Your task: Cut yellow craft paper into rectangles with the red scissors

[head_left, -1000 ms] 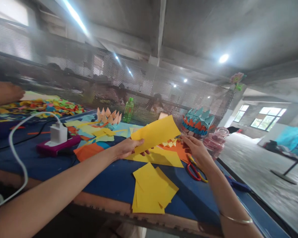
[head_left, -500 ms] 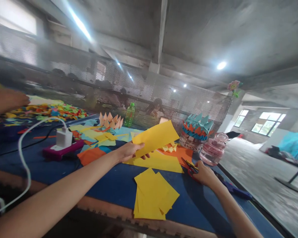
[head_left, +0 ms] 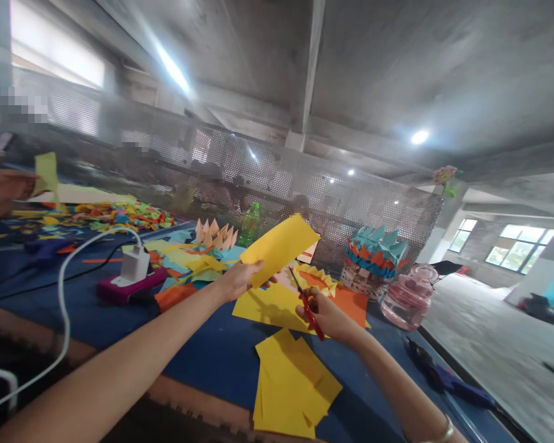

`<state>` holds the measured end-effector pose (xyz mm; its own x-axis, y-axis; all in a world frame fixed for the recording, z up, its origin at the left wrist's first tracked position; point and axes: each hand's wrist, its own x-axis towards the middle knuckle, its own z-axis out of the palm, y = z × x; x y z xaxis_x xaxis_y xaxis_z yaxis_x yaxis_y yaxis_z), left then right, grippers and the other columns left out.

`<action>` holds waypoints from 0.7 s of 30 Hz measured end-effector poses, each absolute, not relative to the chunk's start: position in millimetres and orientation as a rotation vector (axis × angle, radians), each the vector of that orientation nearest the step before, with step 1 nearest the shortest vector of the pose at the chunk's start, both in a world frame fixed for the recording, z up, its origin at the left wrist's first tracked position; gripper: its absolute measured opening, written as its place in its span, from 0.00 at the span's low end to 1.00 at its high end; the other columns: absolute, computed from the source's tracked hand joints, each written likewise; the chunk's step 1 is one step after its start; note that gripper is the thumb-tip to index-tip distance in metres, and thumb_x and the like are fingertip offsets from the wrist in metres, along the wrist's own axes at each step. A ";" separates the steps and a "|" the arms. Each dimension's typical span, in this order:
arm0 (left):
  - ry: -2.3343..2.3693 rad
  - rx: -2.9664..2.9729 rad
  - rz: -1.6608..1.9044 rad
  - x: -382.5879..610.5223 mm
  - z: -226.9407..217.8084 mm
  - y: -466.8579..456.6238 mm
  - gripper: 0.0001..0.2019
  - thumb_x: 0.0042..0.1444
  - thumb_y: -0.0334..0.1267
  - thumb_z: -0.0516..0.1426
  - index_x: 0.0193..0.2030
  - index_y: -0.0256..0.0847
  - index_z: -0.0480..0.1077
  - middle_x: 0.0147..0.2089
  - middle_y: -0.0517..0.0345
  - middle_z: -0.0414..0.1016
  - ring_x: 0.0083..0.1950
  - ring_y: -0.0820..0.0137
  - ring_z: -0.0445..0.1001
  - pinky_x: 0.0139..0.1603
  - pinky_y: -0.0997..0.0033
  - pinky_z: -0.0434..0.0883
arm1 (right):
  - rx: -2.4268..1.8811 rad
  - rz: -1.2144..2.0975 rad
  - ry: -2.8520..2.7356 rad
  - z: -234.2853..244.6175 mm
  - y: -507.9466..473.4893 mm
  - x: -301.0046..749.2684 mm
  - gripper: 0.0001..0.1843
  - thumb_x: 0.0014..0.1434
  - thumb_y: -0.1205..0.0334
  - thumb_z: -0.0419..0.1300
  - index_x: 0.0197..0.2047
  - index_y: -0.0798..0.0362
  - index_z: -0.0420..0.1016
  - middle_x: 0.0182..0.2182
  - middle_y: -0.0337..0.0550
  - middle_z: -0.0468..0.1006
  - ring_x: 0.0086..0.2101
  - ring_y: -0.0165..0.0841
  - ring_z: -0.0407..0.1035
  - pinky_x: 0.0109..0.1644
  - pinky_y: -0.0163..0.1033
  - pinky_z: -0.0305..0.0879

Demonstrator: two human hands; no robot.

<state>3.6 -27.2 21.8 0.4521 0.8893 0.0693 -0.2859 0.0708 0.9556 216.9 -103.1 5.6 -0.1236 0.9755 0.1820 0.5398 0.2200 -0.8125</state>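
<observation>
My left hand [head_left: 239, 280] pinches the lower edge of a yellow paper sheet [head_left: 279, 248] and holds it up above the blue table [head_left: 212, 344]. My right hand [head_left: 327, 315] grips red-handled scissors [head_left: 306, 303], blades pointing up toward the sheet's lower right edge. Under both hands lies a larger yellow sheet [head_left: 268, 304]. A stack of cut yellow squares [head_left: 293, 384] rests near the table's front edge.
A white charger on a pink box [head_left: 132, 275] with a white cable sits to the left. Paper crowns [head_left: 215, 234], [head_left: 373, 246], a green bottle [head_left: 250, 223], a pink jar [head_left: 409, 298] and a mesh screen stand behind. Another person's hand [head_left: 2, 191] holds paper at far left.
My right hand went down to the table, took up the scissors and brought them up to the yellow sheet. The left hand kept the sheet raised.
</observation>
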 end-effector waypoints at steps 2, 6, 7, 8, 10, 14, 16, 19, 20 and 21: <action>0.672 1.147 1.002 2.4 21.0 -23.9 0.13 0.59 0.35 0.50 0.43 0.31 0.72 0.28 0.49 0.77 0.22 0.72 0.71 0.28 0.73 0.68 | -1.389 0.757 -1.762 3.0 -99.8 210.6 0.18 0.48 0.48 0.63 0.33 0.50 0.63 0.22 0.31 0.63 0.22 0.26 0.58 0.22 0.31 0.56; 0.677 1.155 0.987 2.8 12.4 -15.6 0.13 0.57 0.38 0.53 0.41 0.31 0.73 0.28 0.49 0.77 0.23 0.71 0.72 0.28 0.74 0.68 | -1.380 0.804 -1.712 1.5 -106.5 207.6 0.18 0.53 0.43 0.56 0.31 0.50 0.66 0.20 0.34 0.63 0.22 0.27 0.59 0.22 0.32 0.56; 0.670 1.174 0.976 3.4 10.1 -14.3 0.13 0.57 0.38 0.53 0.40 0.31 0.74 0.27 0.49 0.77 0.23 0.71 0.72 0.28 0.73 0.68 | -1.378 0.817 -1.701 0.7 -108.8 208.8 0.19 0.53 0.41 0.56 0.31 0.51 0.67 0.20 0.34 0.63 0.21 0.27 0.59 0.21 0.32 0.56; 0.662 1.196 0.970 4.3 8.2 -13.6 0.13 0.57 0.39 0.53 0.39 0.31 0.74 0.27 0.49 0.77 0.24 0.71 0.72 0.29 0.73 0.68 | -1.374 0.833 -1.692 -0.6 -110.6 210.5 0.20 0.53 0.41 0.55 0.32 0.51 0.67 0.20 0.33 0.63 0.20 0.27 0.59 0.21 0.32 0.56; 0.647 1.237 0.969 6.3 6.5 -14.6 0.13 0.56 0.39 0.54 0.39 0.30 0.74 0.26 0.49 0.77 0.25 0.70 0.73 0.31 0.72 0.68 | -1.366 0.872 -1.669 -4.4 -112.2 214.8 0.22 0.53 0.40 0.54 0.35 0.51 0.67 0.19 0.32 0.62 0.19 0.26 0.58 0.20 0.32 0.55; 0.650 1.295 0.954 9.2 8.9 -23.1 0.14 0.55 0.40 0.54 0.40 0.31 0.74 0.29 0.49 0.77 0.29 0.68 0.74 0.32 0.71 0.68 | -1.342 0.944 -1.623 -12.9 -109.6 221.5 0.24 0.53 0.38 0.53 0.39 0.52 0.66 0.18 0.30 0.59 0.17 0.25 0.56 0.18 0.31 0.55; 0.672 1.322 0.922 9.7 9.5 -27.0 0.15 0.56 0.41 0.53 0.40 0.31 0.74 0.30 0.48 0.78 0.28 0.70 0.73 0.32 0.71 0.67 | -1.315 0.951 -1.619 -14.5 -108.7 222.4 0.24 0.54 0.38 0.53 0.38 0.52 0.65 0.19 0.31 0.60 0.18 0.25 0.57 0.19 0.31 0.56; 0.701 1.358 0.893 10.0 6.2 -28.0 0.16 0.56 0.43 0.52 0.38 0.31 0.75 0.31 0.47 0.78 0.27 0.70 0.72 0.32 0.71 0.66 | -1.277 0.976 -1.641 -11.9 -110.7 221.7 0.24 0.55 0.38 0.53 0.38 0.52 0.65 0.19 0.32 0.61 0.17 0.25 0.57 0.19 0.31 0.55; 0.692 1.376 0.896 10.2 4.4 -27.2 0.17 0.56 0.44 0.53 0.39 0.31 0.75 0.31 0.47 0.78 0.27 0.70 0.72 0.32 0.71 0.66 | -1.266 0.984 -1.655 -10.2 -112.0 221.3 0.24 0.55 0.39 0.52 0.38 0.52 0.65 0.19 0.32 0.62 0.17 0.25 0.57 0.19 0.30 0.54; 0.675 1.394 0.900 10.7 2.6 -26.3 0.18 0.55 0.45 0.53 0.39 0.31 0.75 0.31 0.47 0.78 0.28 0.69 0.73 0.33 0.71 0.66 | -1.255 0.990 -1.669 -8.7 -113.1 220.9 0.24 0.56 0.39 0.51 0.38 0.52 0.65 0.19 0.33 0.62 0.17 0.24 0.57 0.18 0.30 0.53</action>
<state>10.7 -26.3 2.6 0.5196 0.8475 0.1089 -0.1331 -0.0457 0.9901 220.9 -113.1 -8.7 -0.1808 0.9729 0.1440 0.3405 0.1993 -0.9189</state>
